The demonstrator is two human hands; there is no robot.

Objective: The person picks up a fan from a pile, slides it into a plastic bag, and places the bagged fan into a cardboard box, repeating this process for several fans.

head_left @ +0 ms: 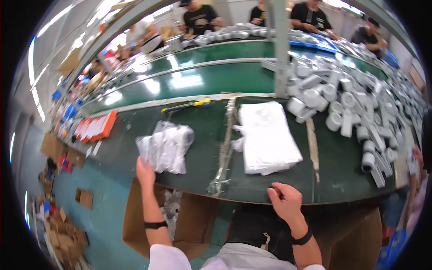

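Note:
My left hand (146, 173) is at the near left corner of a bundle of white tubular parts in clear plastic bags (165, 146). Its fingers stretch along the side of the bundle and appear to touch it. My right hand (286, 200) hovers by the table's near edge, with the thumb and index finger loosely curled and a dark gap between them. I see nothing held in it. Just beyond the right hand lies a flat stack of white plastic bags (270, 137).
A large heap of white-grey plastic parts (346, 101) covers the right of the dark table (202, 180). A yellow-black cutter (186, 105) lies beyond the bundle; an orange tray (96, 127) sits left. A post (281, 49) stands ahead. Open cardboard boxes (193, 225) are below. Several people work across the green conveyor (216, 76).

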